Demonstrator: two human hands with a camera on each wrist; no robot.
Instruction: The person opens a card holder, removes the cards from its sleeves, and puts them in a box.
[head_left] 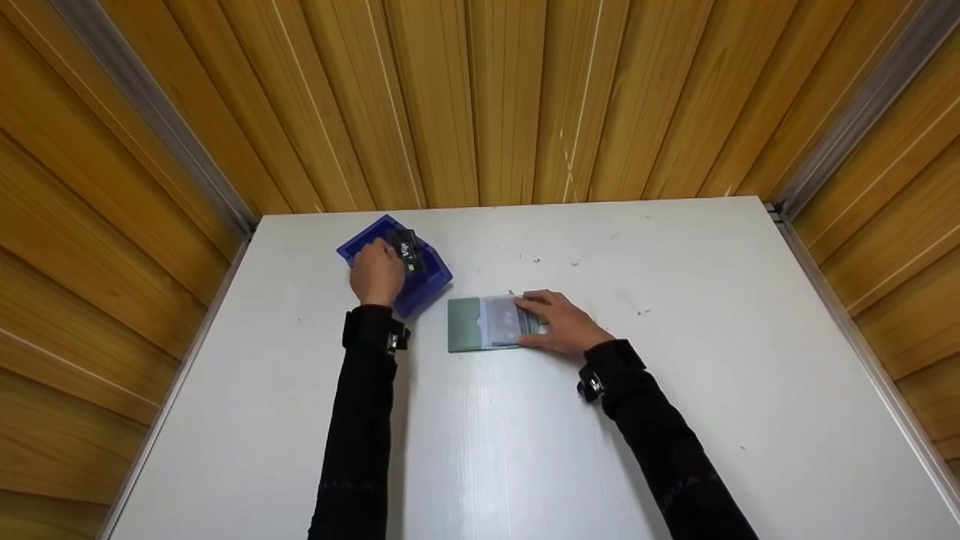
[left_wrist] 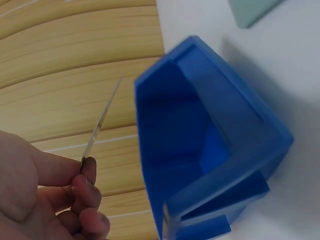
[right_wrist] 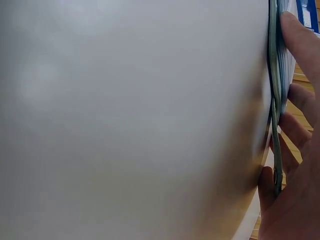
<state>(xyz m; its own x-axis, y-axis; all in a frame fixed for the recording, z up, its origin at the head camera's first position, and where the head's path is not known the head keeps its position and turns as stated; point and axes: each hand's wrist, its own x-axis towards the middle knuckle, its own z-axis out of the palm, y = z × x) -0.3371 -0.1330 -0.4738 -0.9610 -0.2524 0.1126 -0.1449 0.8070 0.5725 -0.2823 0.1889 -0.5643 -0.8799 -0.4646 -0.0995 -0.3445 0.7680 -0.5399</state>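
A black card [head_left: 405, 251] pinched in the left hand [head_left: 377, 274], a green card holder [head_left: 464, 325] under the right hand [head_left: 564, 330].

From the head, the left hand's curled fingers have the card, marked "Vip", against the blue box [head_left: 433, 286] as background; the holder lies on the white table [head_left: 495, 442], near the box's lower right, its clear sleeves showing, and the right hand grips its right end, thumb and forefinger spread across it; from the left wrist, the card stands nearly edge-on between thumb and fingertips, apart from the box's rim; from the right wrist, the fingers touch the holder's layered edge, though blur makes the thumb's exact place hard to tell.
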